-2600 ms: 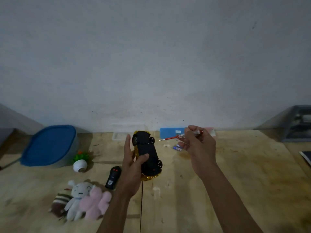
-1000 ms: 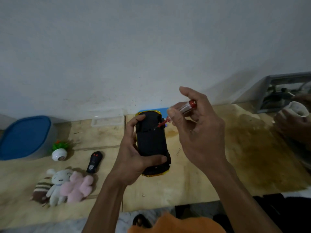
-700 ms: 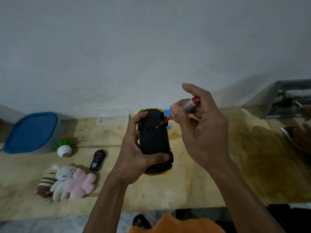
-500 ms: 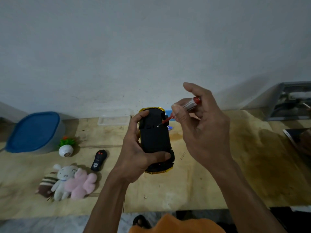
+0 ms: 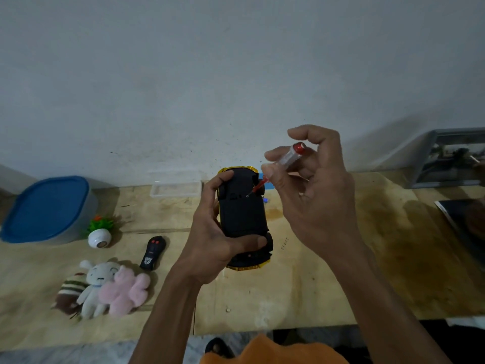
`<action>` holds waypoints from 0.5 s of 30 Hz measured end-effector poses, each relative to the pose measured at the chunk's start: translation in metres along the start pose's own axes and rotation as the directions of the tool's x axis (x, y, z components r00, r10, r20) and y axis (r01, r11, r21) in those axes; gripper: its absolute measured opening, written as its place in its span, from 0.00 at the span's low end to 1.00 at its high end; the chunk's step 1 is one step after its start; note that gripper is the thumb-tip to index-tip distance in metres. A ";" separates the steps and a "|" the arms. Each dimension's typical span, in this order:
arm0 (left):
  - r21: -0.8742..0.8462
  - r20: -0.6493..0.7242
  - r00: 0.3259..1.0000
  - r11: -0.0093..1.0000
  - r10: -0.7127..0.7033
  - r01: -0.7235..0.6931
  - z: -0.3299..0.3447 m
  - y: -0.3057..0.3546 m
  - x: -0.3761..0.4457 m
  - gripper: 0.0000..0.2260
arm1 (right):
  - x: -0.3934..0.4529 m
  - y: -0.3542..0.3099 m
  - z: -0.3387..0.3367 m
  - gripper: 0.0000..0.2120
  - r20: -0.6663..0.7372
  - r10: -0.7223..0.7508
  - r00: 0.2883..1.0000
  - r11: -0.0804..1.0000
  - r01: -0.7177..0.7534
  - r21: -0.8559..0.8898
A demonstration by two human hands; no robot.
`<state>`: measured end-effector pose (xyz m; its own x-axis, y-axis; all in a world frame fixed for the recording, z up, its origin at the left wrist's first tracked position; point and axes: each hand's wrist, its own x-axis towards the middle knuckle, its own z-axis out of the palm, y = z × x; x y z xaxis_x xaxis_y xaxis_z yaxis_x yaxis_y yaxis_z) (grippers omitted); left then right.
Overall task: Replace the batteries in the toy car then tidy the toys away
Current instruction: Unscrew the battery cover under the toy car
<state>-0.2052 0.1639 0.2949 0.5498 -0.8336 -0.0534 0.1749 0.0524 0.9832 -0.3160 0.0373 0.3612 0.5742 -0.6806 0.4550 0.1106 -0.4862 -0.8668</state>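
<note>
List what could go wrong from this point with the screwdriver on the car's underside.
1. The left hand holds the toy car in the air, upside down, so the screwdriver tip could slip off the screw toward that hand's fingers.
2. A freed screw could drop onto the wooden table and roll away.

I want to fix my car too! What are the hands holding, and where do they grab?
The left hand grips the upside-down toy car around its sides. The right hand pinches the screwdriver by its clear handle.
</note>
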 end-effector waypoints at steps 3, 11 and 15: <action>0.013 0.002 1.000 1.000 0.003 -0.003 -0.001 0.001 0.002 0.47 | 0.003 0.003 0.005 0.21 -0.044 -0.060 0.997 0.998 0.059 -0.030; -0.030 0.011 1.000 0.999 -0.014 0.014 -0.001 0.000 0.004 0.47 | 0.008 0.006 0.009 0.21 0.066 -0.203 0.977 0.972 0.209 -0.104; -0.015 0.016 1.000 1.000 -0.019 0.019 -0.001 0.000 0.003 0.47 | 0.012 0.007 0.012 0.18 -0.018 -0.246 0.969 0.964 0.243 -0.104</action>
<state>-0.2024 0.1619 0.2944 0.5334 -0.8431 -0.0688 0.1973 0.0449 0.9793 -0.2988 0.0325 0.3580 0.5142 -0.5498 0.6582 0.1620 -0.6914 -0.7041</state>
